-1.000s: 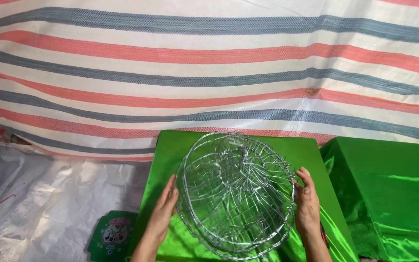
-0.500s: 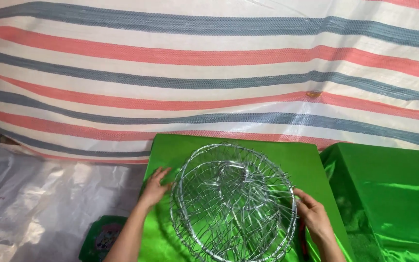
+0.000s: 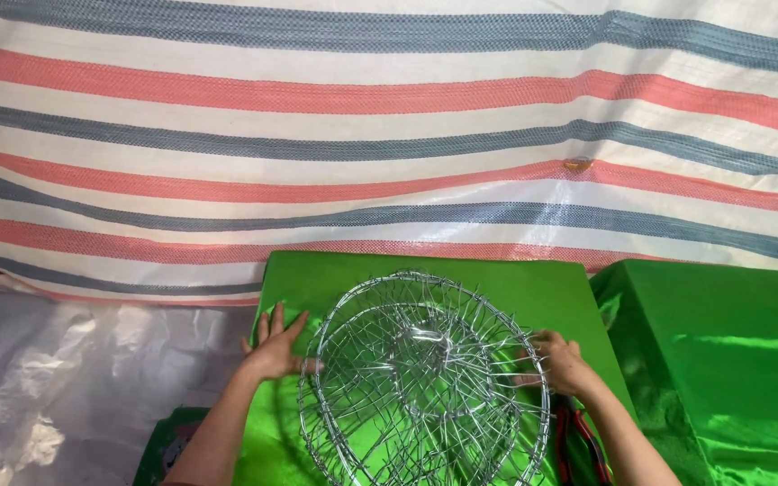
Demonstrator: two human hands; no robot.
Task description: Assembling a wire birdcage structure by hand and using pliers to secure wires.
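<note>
- nearest the camera, two bare forearms rise from the bottom edge, one at each side of a round wire basket (image 3: 425, 382) made of thin silvery wire.
- the wire basket sits on a green cloth-covered table (image 3: 533, 288), tipped so its open ring faces the camera; a smaller ring shows inside the larger outer rim, and its lower edge runs off the bottom of the view.
- the left hand (image 3: 274, 346) lies at the basket's left rim, fingers spread and pointing up over the green cloth, thumb toward the wire; the hand is unclenched and pressing flat, touching the rim rather than wrapped round it.
- the right hand (image 3: 562, 362) is at the basket's right rim with fingers curled in on the wire, grasping the wire basket at that side.
- just below the right wrist, red and dark cords (image 3: 574, 441) hang at the table's edge.
- at lower left, beside the table, a green pack with a cartoon picture (image 3: 168, 445) lies on a crinkled clear plastic sheet (image 3: 74, 369).
- to the right, close beside the table, stands a second block draped in shiny green fabric (image 3: 722, 360).
- farthest back, a woven tarp striped in white, red and blue-grey (image 3: 389, 126) fills the whole background.
</note>
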